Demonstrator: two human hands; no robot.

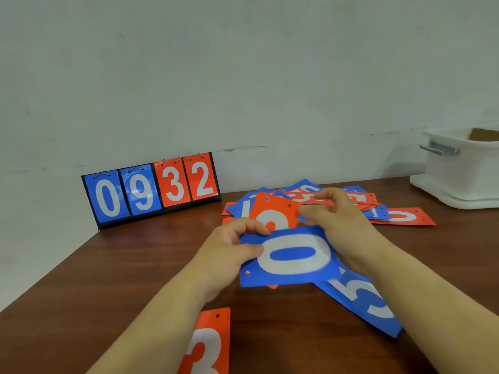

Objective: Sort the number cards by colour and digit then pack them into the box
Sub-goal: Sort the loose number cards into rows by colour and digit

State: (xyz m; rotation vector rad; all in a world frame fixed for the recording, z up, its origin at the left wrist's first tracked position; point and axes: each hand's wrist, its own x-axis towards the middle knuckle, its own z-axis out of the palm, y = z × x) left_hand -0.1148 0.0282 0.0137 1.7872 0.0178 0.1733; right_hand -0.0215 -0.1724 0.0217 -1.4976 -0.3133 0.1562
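My left hand (229, 249) pinches the left edge of a blue 0 card (290, 256) held sideways above the table. My right hand (340, 225) grips the top right corner of a red card (278, 211) that stands behind the blue one; its digit is partly hidden. A blue 5 card (361, 300) lies under my right wrist. A red 3 card (208, 344) lies near the front edge. A loose pile of red and blue cards (378, 209) is spread behind my hands.
A black flip scoreboard (151, 190) showing 0 9 3 2 stands at the back left of the brown table (121, 265). A white plastic box (464, 166) with a grey handle sits on its lid at the right rear, by the wall.
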